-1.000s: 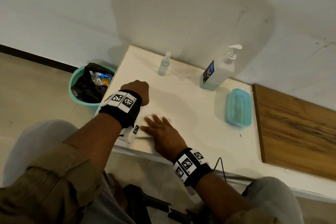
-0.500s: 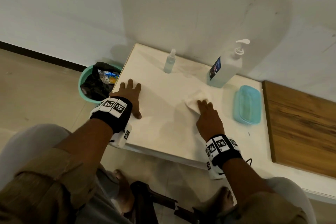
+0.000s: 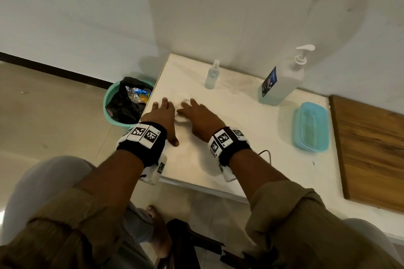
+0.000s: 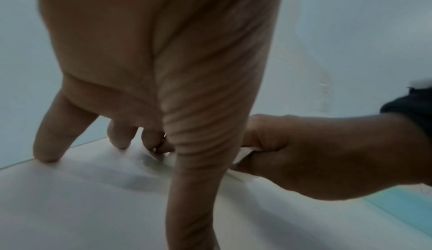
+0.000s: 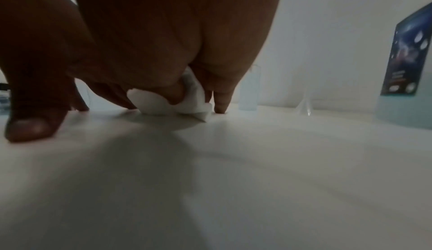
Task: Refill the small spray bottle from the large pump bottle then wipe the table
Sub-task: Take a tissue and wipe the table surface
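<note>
My right hand [image 3: 196, 116] bears down on a crumpled white tissue [image 3: 182, 103] on the white table [image 3: 240, 144], near its left edge. In the right wrist view the fingers [image 5: 219, 95] curl over the tissue [image 5: 177, 102], and the left wrist view shows it pinched against the thumb. My left hand [image 3: 164, 113] lies flat just left of it, fingers spread and holding nothing. The small clear spray bottle [image 3: 212, 76] stands at the back by the wall. The large pump bottle [image 3: 282, 81] stands upright further right.
A teal lidded box [image 3: 311, 126] sits at the right of the table, beside a wooden board [image 3: 371, 148]. On the floor left of the table is a green bin [image 3: 109, 105] with a black bag. A thin cable [image 3: 265, 153] hangs at the front edge.
My right hand swept the tissue across the table: out to the middle right by the pump bottle, then back left beside the left hand. The left hand flattened and stayed at the left edge.
</note>
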